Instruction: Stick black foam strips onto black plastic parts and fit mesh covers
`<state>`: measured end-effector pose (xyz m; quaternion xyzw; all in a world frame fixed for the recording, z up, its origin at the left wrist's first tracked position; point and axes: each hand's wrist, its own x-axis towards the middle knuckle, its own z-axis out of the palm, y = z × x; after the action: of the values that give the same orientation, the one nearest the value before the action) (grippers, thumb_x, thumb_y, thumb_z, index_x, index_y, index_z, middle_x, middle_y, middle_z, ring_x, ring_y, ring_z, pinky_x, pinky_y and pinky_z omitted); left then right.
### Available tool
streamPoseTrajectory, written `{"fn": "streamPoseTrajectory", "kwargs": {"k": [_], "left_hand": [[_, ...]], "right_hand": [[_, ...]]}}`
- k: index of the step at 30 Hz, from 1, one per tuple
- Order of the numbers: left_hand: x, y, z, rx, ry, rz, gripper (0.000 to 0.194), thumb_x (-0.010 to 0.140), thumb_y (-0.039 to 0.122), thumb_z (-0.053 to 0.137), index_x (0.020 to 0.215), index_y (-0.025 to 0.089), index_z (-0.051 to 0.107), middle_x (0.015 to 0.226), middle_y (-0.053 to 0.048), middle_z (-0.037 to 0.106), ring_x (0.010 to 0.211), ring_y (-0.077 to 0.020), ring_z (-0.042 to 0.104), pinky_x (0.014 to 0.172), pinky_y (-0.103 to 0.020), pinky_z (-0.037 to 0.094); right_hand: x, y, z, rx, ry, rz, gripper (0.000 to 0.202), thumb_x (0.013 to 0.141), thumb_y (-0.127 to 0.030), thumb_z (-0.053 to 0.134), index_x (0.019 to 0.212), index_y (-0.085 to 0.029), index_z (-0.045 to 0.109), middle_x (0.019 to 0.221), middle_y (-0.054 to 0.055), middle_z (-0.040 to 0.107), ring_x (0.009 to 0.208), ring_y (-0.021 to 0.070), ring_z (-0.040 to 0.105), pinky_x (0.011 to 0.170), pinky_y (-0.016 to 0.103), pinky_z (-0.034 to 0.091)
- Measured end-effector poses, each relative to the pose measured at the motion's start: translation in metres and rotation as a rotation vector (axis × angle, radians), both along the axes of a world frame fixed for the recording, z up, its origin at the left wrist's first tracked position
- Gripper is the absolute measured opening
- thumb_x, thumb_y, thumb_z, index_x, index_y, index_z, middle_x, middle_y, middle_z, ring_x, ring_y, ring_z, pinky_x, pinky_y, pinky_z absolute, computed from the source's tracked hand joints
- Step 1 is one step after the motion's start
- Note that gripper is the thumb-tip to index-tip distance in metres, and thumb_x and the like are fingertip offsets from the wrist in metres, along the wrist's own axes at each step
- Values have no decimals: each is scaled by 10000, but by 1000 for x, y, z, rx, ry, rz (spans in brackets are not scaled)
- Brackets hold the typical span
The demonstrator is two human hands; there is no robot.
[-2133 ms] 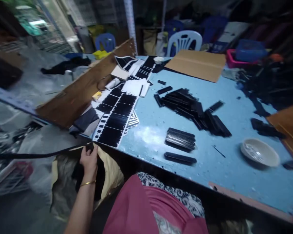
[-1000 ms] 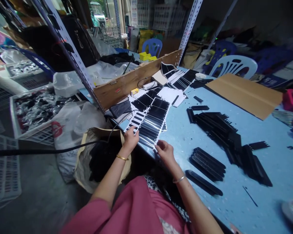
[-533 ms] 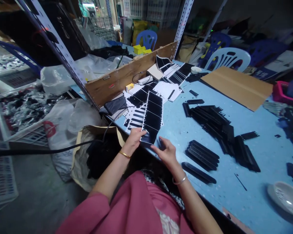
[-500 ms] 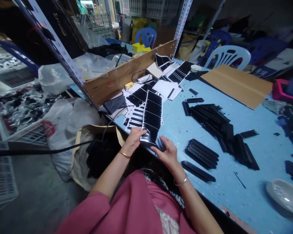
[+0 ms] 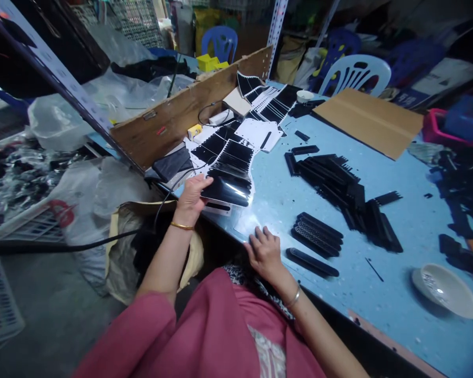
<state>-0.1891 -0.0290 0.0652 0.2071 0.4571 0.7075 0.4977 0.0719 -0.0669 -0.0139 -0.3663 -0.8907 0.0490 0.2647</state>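
Before me: blue table [image 5: 271,181], speckled with black scraps. Brown cardboard [image 5: 372,123] flat at far side. Heap of black strips [image 5: 331,184] mid-table. Black-patterned sheet [image 5: 232,173] over other papers [image 5: 256,131], near left part of table edge. White bowl [image 5: 455,296] at right. Bundle of rounded strips [image 5: 317,234] towards near edge. Left hand [image 5: 191,195] pinching sheet's near left corner. Right hand [image 5: 265,253] released, fingers resting on tabletop between sheet and bundle. Thin black rod [image 5: 374,269] left of bowl.

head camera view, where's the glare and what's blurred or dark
Head view: white glare streak on the black sheet in the left hand; head view: small glints in the white bowl; head view: upper right dim, dark scraps at right edge soft.
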Motion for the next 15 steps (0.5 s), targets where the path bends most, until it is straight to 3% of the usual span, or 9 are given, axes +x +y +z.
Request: {"fn": "streamPoseTrajectory", "kwargs": {"k": [4,6,8,11,15], "left_hand": [[42,-3,-28,-193,94,-212,306,570,299,856,605,115,614,501,17,586,399,-93,509,396,-213,417],[60,-13,-44,-266,159,-275,315,610,340,831,614,106,620,475,21,562,360,-84,477,337,-194,364],[69,-26,-54,-293,220,-280,312,659,364,803,659,98,640,483,19,568,354,-79,476,314,-178,348],[73,-48,-55,-307,224,-218,324,695,391,784,737,94,663,503,17,583,365,-87,500,313,-180,385],[72,-79,-50,-287,-29,-195,330,710,387,769,799,83,677,650,-42,672,527,-160,646,456,-275,564]], "right_hand": [[20,-3,26,-42,328,68,133,907,-192,591,803,-184,673,715,58,683,666,173,634,622,303,491],[29,-2,38,2,387,64,55,874,-159,630,850,-188,670,740,60,683,676,179,638,627,316,513],[31,2,41,72,399,63,134,849,-136,651,974,-180,672,904,112,722,856,235,678,742,382,552],[19,6,27,74,354,101,255,851,-182,661,1106,-165,658,1092,165,717,1089,306,645,873,474,542],[3,4,0,-57,212,105,251,883,-311,639,1079,-163,692,1111,160,724,1095,338,639,841,484,530]]}}
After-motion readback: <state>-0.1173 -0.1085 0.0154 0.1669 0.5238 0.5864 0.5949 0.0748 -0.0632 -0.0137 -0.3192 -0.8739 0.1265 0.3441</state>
